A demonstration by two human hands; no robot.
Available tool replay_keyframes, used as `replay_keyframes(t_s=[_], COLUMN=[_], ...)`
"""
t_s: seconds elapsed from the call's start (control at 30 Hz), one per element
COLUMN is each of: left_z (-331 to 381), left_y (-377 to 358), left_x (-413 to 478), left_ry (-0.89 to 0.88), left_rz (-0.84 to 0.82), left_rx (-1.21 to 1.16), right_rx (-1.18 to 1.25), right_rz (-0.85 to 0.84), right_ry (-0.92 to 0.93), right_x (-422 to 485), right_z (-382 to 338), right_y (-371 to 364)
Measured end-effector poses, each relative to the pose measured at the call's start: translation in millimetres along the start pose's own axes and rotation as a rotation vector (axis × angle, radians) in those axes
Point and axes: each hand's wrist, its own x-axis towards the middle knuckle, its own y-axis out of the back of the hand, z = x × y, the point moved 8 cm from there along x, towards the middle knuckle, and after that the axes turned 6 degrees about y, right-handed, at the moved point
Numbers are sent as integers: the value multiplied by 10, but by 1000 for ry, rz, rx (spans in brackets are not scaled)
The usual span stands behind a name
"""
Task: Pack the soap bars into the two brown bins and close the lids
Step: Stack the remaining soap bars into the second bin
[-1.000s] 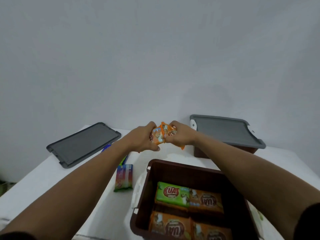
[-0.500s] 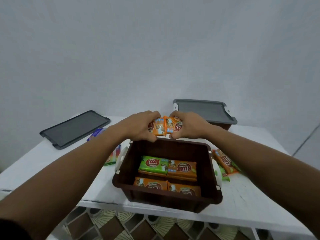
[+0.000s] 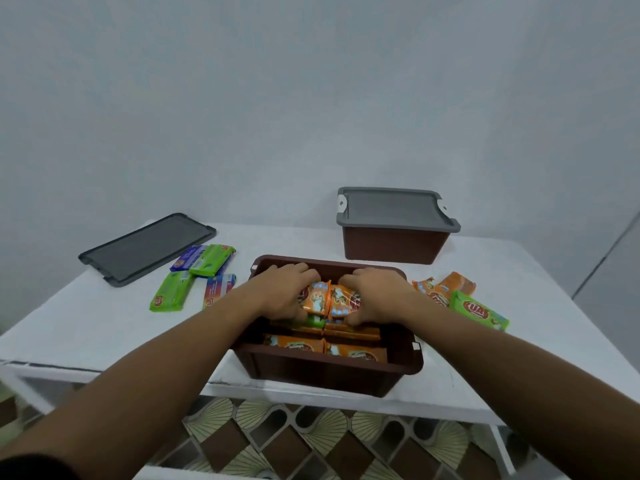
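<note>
your left hand (image 3: 284,295) has its fingers curled round one orange soap bar (image 3: 317,298), and your right hand (image 3: 376,296) clamps a second orange bar (image 3: 343,301) just beside it. both sit inside the open brown bin (image 3: 311,374), over the packed bars (image 3: 358,353). the other bin (image 3: 393,244) stands lidded behind.

A plain wall (image 3: 311,98) fills the upper half of the scene. It is pale bluish-white and smooth, and the light on it is soft and even. Far to the right a thin dark line (image 3: 604,252) slants down it; it could be a seam or a corner, I cannot tell which. A white counter (image 3: 86,327) stands against the wall on a white frame, with a thin leg (image 3: 504,448) showing below its near edge. The floor (image 3: 311,445) underneath is tiled in a repeating pattern of cream fan shapes set among brown and grey pieces.
</note>
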Motion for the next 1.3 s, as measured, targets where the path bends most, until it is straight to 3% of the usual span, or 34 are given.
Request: replay_keyframes(t_s=[0.33, 0.83, 1.1, 1.3], left_z=[-59, -7, 3, -10], left_y=[-36, -74, -58, -23], left_x=[44, 12, -21, -39], left_ry=[36, 39, 12, 24], left_rz=[73, 37, 51, 46], left_rx=[-10, 110, 3, -51], right_rx=[31, -106, 50, 21], right_rz=[40, 2, -27, -69], right_ry=[-42, 32, 9, 88], right_x=[8, 8, -35, -28], right_z=[67, -37, -16, -73], right_y=[-48, -36, -35, -22])
